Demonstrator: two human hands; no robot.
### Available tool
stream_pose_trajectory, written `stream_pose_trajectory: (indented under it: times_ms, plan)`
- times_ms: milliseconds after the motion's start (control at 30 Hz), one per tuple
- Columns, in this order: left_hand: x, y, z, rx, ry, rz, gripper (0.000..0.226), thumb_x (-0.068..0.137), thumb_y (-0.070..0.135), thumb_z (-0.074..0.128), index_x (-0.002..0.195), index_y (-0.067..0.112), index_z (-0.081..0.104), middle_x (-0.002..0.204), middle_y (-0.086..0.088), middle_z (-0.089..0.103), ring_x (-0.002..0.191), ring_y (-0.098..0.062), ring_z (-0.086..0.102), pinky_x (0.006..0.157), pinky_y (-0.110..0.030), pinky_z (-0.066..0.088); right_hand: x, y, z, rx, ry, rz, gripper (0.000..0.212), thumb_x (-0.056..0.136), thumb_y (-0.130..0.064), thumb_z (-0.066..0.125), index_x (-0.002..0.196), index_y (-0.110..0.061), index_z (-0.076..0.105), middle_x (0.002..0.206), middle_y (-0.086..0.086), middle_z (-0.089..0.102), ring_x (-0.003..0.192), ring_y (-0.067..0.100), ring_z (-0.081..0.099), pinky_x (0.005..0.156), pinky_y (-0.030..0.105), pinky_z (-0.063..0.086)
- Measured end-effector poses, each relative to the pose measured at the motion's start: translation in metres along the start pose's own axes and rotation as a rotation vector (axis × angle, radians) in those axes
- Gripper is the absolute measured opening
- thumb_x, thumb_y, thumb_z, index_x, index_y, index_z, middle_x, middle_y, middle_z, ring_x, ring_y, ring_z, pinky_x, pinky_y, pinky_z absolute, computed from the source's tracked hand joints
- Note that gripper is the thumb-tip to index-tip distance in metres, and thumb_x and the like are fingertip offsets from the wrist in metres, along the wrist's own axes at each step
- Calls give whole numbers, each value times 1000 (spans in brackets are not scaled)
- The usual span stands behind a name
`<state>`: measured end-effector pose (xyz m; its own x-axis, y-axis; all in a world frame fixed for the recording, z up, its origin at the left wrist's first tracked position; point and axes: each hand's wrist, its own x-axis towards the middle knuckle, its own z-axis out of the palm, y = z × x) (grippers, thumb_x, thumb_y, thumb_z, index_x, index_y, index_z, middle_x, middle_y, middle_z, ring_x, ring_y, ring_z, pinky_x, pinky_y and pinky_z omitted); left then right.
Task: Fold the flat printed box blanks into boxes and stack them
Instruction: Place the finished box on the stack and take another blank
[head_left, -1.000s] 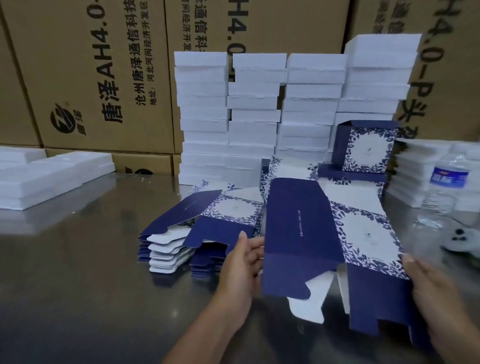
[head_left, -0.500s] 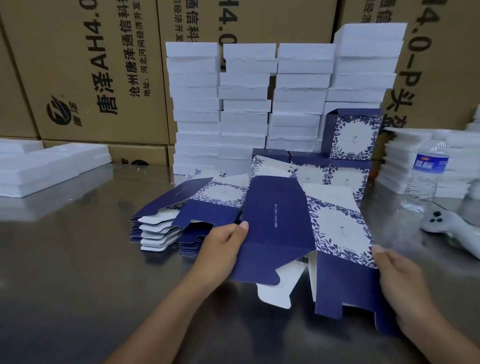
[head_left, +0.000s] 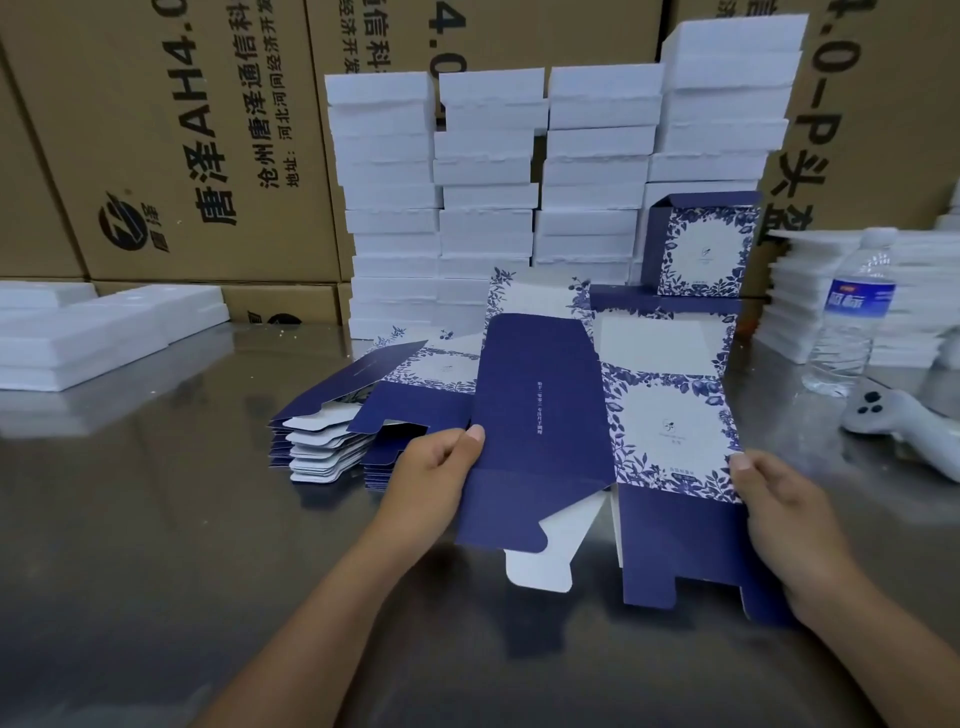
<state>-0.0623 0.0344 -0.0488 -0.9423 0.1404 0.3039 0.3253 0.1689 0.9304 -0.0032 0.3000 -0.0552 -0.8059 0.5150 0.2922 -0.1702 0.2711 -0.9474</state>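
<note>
I hold a dark blue box blank (head_left: 550, 431) with a white floral panel above the steel table (head_left: 130, 545). My left hand (head_left: 431, 467) pinches its left edge with the thumb on top. My right hand (head_left: 779, 514) grips its right edge by the floral panel. The blank is partly opened, its bottom flaps hanging loose. A pile of flat blanks (head_left: 353, 421) lies left of it. Behind, a folded box (head_left: 701, 244) stands upright on other folded boxes (head_left: 670, 332).
Tall stacks of white foam trays (head_left: 488, 208) stand at the back before brown cartons (head_left: 197, 135). More white trays (head_left: 104, 332) lie left and right. A water bottle (head_left: 852, 317) and a white controller (head_left: 904, 421) sit at the right.
The blank has risen slightly and come nearer to me, with both hands keeping their grips on its edges. My left thumb now lies on top of the blue panel.
</note>
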Motion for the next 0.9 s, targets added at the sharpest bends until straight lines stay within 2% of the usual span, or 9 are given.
stream_pose_trajectory:
  times_ms: [100, 200, 267, 467, 600, 667, 733, 833, 900]
  plan:
    - [0, -1, 0, -86, -17, -114, 47, 99, 40, 42, 84, 4, 69, 85, -6, 74, 77, -19, 68, 71, -28, 52, 1, 0, 1, 12, -11, -42, 20, 99, -15, 44, 91, -7, 61, 76, -12, 62, 62, -1, 53, 49, 7, 41]
    - [2, -4, -2, -40, -19, -138, 52, 99, 39, 40, 96, -7, 63, 92, -15, 72, 84, -28, 67, 83, -40, 52, 1, 1, 3, 24, -50, -67, 22, 98, -13, 45, 85, -9, 62, 75, -12, 64, 55, -8, 57, 48, 3, 40]
    - [3, -6, -2, 4, -3, -139, 51, 100, 37, 39, 96, -8, 62, 93, -13, 72, 87, -31, 67, 85, -41, 51, 2, 1, 3, 27, -64, -78, 24, 98, -12, 45, 82, -12, 61, 73, -13, 64, 52, -13, 56, 49, 3, 40]
    - [7, -9, -7, -26, 28, -188, 39, 101, 32, 40, 89, 13, 72, 91, -1, 75, 92, -24, 69, 92, -46, 51, 5, 5, 6, 77, -76, -60, 26, 96, -17, 49, 75, -13, 62, 68, -14, 65, 61, -4, 57, 53, 2, 39]
    - [6, -8, -7, -9, -11, -195, 42, 100, 35, 42, 91, 4, 69, 94, -9, 74, 96, -33, 68, 95, -54, 48, 7, 7, 2, 46, -86, -48, 29, 97, -22, 48, 78, -5, 60, 74, 5, 61, 63, 8, 51, 53, 10, 38]
    - [5, -8, -5, -36, -21, -209, 45, 99, 37, 44, 90, -1, 66, 93, -12, 73, 95, -36, 67, 94, -55, 47, 7, 6, 1, 53, -70, -35, 28, 97, -22, 48, 77, -5, 57, 76, 7, 59, 66, 14, 49, 56, 14, 39]
    - [5, -8, -5, -83, -5, -224, 46, 97, 40, 47, 82, 1, 67, 91, -14, 73, 89, -35, 68, 93, -55, 47, 7, 5, 1, 59, -56, -37, 28, 97, -21, 48, 74, -8, 56, 73, 5, 59, 61, 9, 50, 52, 12, 39]
    - [6, -7, -3, -177, 38, -228, 46, 97, 43, 45, 80, 9, 71, 92, -11, 74, 87, -28, 69, 86, -47, 51, 4, 4, 2, 64, -73, -25, 27, 97, -22, 49, 76, -7, 57, 70, 2, 62, 58, 7, 52, 57, 20, 42]
    - [7, -7, -4, -151, 111, -181, 49, 99, 40, 43, 81, 1, 65, 83, -7, 68, 77, -23, 63, 77, -38, 48, 2, 5, 3, 60, -98, -18, 26, 97, -22, 49, 77, -9, 59, 72, 1, 65, 64, 11, 54, 62, 25, 42]
